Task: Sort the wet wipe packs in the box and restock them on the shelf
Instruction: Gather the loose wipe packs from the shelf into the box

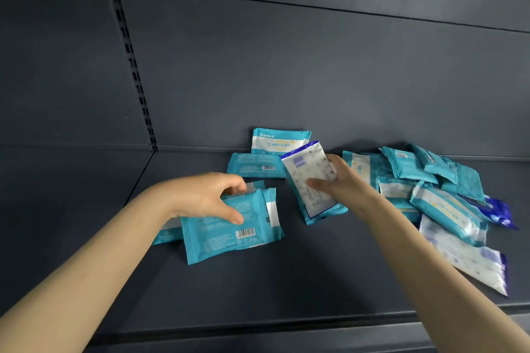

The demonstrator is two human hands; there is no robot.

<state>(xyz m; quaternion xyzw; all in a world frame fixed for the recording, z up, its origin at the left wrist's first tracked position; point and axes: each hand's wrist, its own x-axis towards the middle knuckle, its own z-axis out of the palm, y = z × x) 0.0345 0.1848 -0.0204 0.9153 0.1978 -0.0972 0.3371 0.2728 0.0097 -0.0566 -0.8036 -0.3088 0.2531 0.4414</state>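
Teal pack [226,233], barcode side out, is held above the shelf [286,281] at 9 o'clock of centre. The left hand [206,198] grips it with the thumb across the face and the fingers curled over the top edge. More teal packs sit behind it in the same grip; count unclear.

White pack [311,180], purple top edge, is tilted near centre. The right hand [344,180] holds it with the thumb on the printed face and the fingers behind. A teal edge shows under it, in the same grip.

Pile [436,189] lies on the shelf at 3 o'clock of the right hand. It is mostly teal with a few white-and-purple packs, overlapping at odd angles.

At 12 o'clock of the hands, a standing pack [279,140] leans on the back panel [315,66]. A flat pack [253,166] lies just in front of it, barcode up.

Slotted upright [129,51] runs down the panel at 10 o'clock.
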